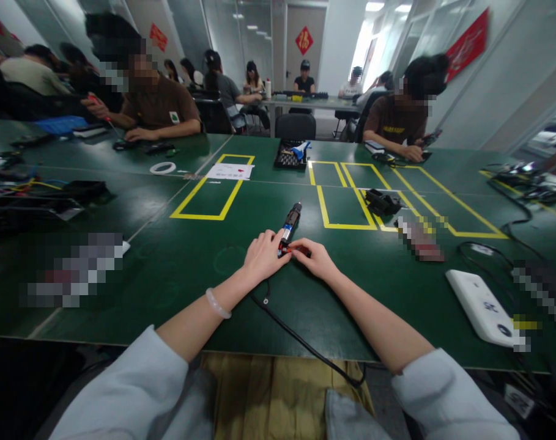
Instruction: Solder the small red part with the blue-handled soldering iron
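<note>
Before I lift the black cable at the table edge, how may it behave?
The black cable would likely flex, since it already curves. Its weight may draw it off the table, because part of it lies past the edge. It runs towards the held device, so tugging might shift that, though any join is hidden.

You have two hands, one left hand point(265, 255) and one right hand point(317, 259), at one tool point(293, 217). Nearer than the tool is one bracelet point(218, 304). Beyond the tool, you can count one black tray point(287, 165); on the tool's left, one white ring point(153, 169) and one paper sheet point(230, 172); on its right, one white device point(485, 308).
</note>
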Demonstrator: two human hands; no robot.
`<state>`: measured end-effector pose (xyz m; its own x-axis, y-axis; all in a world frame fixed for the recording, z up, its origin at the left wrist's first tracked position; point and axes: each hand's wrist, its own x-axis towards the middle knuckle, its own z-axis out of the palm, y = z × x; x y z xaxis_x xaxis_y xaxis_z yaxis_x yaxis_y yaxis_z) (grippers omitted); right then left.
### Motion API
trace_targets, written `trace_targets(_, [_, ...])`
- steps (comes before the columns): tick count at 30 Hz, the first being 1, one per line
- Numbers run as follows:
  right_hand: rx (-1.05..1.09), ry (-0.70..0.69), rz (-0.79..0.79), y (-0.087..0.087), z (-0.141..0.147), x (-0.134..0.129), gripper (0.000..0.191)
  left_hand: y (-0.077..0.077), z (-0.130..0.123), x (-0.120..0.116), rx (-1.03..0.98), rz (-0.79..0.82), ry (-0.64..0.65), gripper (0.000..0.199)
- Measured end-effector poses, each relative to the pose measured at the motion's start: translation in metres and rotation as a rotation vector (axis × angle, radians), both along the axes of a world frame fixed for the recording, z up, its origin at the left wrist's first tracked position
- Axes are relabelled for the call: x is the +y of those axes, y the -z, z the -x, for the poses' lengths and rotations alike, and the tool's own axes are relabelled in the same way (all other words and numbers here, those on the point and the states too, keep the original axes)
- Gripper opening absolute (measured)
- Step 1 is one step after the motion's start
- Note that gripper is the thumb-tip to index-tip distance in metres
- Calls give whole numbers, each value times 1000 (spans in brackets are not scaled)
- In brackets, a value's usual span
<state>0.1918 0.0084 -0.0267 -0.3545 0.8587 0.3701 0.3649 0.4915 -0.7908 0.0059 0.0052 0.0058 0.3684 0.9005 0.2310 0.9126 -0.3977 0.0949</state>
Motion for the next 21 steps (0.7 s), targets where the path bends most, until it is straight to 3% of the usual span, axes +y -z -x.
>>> trace_targets(5, [-6, -30, 17, 2, 1, 1, 21, -1, 9, 7, 16, 9, 5, 62])
trace_targets(10, [-24, -6, 7, 1, -1, 1, 20, 0, 35, 19, 32, 29, -62, 65])
trace_targets(21, [-63, -2, 7, 3, -2, 2, 16, -4, 143, 63, 23, 126, -464, 68])
